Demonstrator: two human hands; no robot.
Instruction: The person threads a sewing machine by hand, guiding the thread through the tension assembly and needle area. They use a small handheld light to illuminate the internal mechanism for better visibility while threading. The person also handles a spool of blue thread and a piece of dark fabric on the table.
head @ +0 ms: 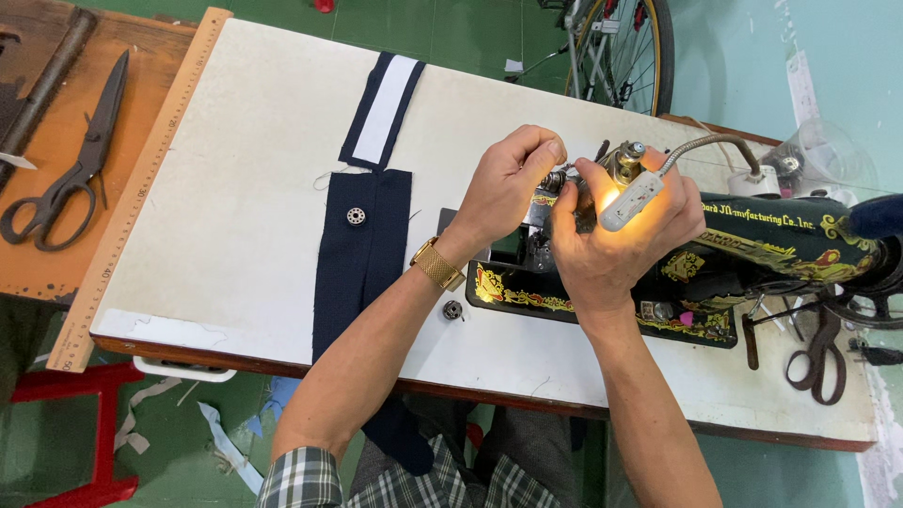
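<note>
Both my hands are up at the sewing machine's needle end.

Navy fabric strip (362,249) lies flat on the table (235,188); my left hand (508,188) pinches narrow at the black sewing machine (696,273), right hand (611,235) curled close beside the lit lamp (632,199).

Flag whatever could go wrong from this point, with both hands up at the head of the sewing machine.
1. Both the left hand and right hand pinch close to the needle area of the sewing machine; a prick seems possible if the mechanism moves.
2. The lit lamp rests against the right hand and may be hot.
3. The loose bobbin near the table edge could roll off.
</note>
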